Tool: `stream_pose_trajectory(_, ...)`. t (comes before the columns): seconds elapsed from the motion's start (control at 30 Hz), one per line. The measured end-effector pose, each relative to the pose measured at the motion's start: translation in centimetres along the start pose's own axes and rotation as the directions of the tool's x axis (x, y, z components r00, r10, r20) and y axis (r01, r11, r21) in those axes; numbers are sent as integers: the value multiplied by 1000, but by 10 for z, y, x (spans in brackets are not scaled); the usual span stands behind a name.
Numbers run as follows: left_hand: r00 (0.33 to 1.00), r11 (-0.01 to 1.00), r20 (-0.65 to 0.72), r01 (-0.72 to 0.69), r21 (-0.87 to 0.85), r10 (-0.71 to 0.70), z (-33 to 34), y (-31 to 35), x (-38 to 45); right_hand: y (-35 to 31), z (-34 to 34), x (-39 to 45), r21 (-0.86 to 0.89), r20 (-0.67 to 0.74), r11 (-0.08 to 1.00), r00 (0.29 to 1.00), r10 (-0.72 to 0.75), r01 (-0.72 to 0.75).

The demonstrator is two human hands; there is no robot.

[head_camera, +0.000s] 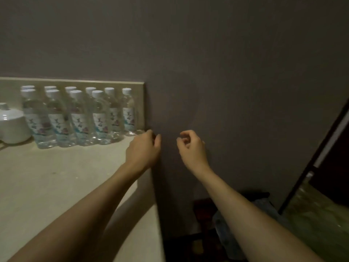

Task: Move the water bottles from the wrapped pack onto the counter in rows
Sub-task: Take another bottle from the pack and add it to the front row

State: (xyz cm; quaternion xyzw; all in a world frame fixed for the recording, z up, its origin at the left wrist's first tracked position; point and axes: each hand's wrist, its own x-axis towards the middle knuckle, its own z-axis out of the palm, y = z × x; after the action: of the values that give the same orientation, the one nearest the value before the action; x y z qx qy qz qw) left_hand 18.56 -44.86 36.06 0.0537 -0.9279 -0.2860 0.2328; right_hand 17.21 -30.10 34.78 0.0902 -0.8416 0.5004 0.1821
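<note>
Several clear water bottles (pixel 79 118) with white caps and printed labels stand in two rows at the back of the pale counter (pixel 47 186), against its low backsplash. My left hand (pixel 144 148) hovers over the counter's right end, just right of the last bottle (pixel 129 112), fingers loosely curled and holding nothing. My right hand (pixel 190 146) is raised beyond the counter's edge in front of the grey wall, fingers also loosely curled and empty. No wrapped pack can be made out.
A white round appliance (pixel 13 125) sits on the counter left of the bottles. The grey wall (pixel 226 72) fills the right. Dark, blurred items (pixel 236 214) lie on the floor at lower right, next to a dark frame (pixel 311 163).
</note>
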Motion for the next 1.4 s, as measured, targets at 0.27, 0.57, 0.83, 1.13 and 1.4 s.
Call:
stream_pose_trajectory(0.27,961,984,270,-5,-180,55,112,128,-48,100,-118,-35,11,-248,993,962,118,-119)
stream_pose_trajectory(0.57,805,994,592,38,-104,31,248,181,-75,234,-189,-57,33,-266,909,873,409,-416)
stream_pose_trajectory(0.83,636,974,771,182,-133,-13,397,187,-71,363,-222,-34,-62,-219,772,763,608,-632)
stream_pose_trajectory(1.13,403,944,914,320,-84,-55,539,178,-94,469,-234,-34,-107,-77,586,595,800,-803)
stream_pose_trajectory(1.4,229,934,952,337,117,-203,639,191,-128,557,-258,-34,-174,-72,479,497,865,-860)
